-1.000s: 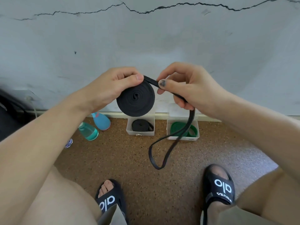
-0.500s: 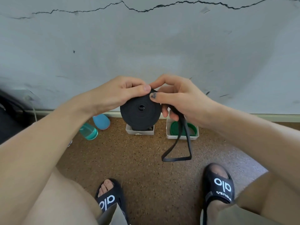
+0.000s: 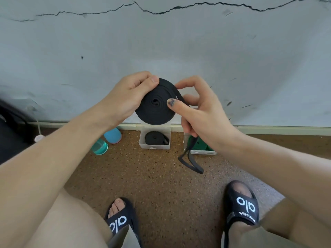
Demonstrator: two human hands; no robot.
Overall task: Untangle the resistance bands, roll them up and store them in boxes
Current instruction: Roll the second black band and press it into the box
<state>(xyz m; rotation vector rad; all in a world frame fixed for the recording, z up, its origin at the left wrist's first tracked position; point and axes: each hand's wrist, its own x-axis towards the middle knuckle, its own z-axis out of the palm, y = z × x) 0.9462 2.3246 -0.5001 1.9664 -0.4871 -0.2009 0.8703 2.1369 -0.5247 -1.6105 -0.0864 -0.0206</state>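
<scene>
A black resistance band (image 3: 155, 111) is wound into a flat roll held in the air before the wall. My left hand (image 3: 125, 97) grips the roll's left edge, thumb on its top rim. My right hand (image 3: 198, 111) holds the band's unrolled strand, thumb pressed on the roll's face. The short loose tail (image 3: 190, 161) hangs below my right hand. On the floor by the wall stands a white box (image 3: 143, 138) with a rolled black band (image 3: 156, 137) inside. A second white box (image 3: 202, 152) to its right holds a green band (image 3: 202, 145), partly hidden by my right wrist.
Two bottles, a teal one (image 3: 99, 146) and a blue one (image 3: 112, 135), lie on the brown speckled floor left of the boxes. My feet in black slides (image 3: 121, 221) (image 3: 241, 204) are at the bottom. A dark object (image 3: 10, 133) sits at the far left.
The roll has grown and the hanging tail has shortened as the hands wound more band on. The roll tilted so its face is more towards me.
</scene>
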